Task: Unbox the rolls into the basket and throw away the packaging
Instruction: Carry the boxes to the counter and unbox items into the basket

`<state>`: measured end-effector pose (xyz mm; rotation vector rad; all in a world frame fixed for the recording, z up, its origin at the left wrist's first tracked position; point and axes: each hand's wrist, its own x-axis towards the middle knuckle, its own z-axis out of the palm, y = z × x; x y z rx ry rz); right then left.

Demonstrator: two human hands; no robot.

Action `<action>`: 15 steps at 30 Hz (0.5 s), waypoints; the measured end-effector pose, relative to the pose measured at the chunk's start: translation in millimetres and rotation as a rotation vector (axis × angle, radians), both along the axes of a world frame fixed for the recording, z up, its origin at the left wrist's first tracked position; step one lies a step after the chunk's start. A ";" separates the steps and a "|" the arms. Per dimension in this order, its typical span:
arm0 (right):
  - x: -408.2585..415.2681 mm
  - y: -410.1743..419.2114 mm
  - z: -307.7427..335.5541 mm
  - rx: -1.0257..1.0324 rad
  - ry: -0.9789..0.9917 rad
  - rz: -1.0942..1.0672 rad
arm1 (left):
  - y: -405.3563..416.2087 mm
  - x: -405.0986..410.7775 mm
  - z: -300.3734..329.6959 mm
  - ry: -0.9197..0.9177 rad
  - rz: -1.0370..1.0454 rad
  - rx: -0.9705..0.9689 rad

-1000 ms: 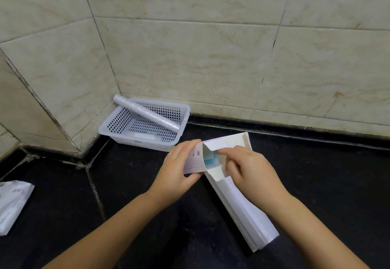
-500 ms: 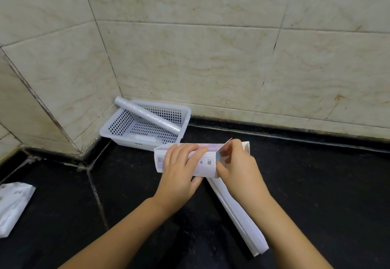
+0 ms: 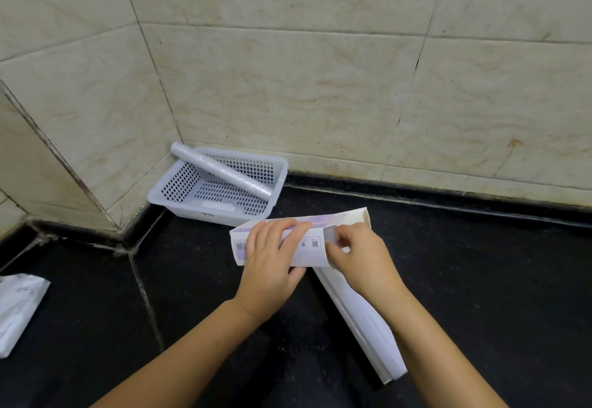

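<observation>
The left hand (image 3: 272, 260) clamps the box (image 3: 282, 244) steady on the bench (image 3: 480, 279) while the right hand (image 3: 358, 257) pinches the roll end (image 3: 330, 234) at its open mouth, likely to draw it out. One roll (image 3: 221, 172) lies propped across the basket (image 3: 179, 193) behind.

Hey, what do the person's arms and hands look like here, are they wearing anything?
Both forearms are bare up to the frame's edge, with no sleeves in view. The left hand and right hand wear no gloves, and no rings, watch or bracelet show. Fingernails look short and unpainted.
</observation>
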<state>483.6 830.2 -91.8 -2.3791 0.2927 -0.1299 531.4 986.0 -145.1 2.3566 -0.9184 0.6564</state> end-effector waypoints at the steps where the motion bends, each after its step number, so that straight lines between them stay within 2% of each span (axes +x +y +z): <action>1: -1.6 -4.8 -0.9 -0.010 -0.008 -0.006 | 2.2 1.2 -1.8 0.009 0.009 0.012; 11: -8.3 -60.2 -29.0 0.215 -0.006 -0.163 | 32.1 10.3 -52.1 0.221 0.167 0.045; 13: -8.6 -70.3 -29.9 0.190 -0.042 -0.216 | 37.1 12.3 -66.8 0.327 0.198 0.141; 15: -8.2 -79.1 -27.4 0.263 -0.095 -0.243 | 40.9 13.5 -78.3 0.481 0.187 0.347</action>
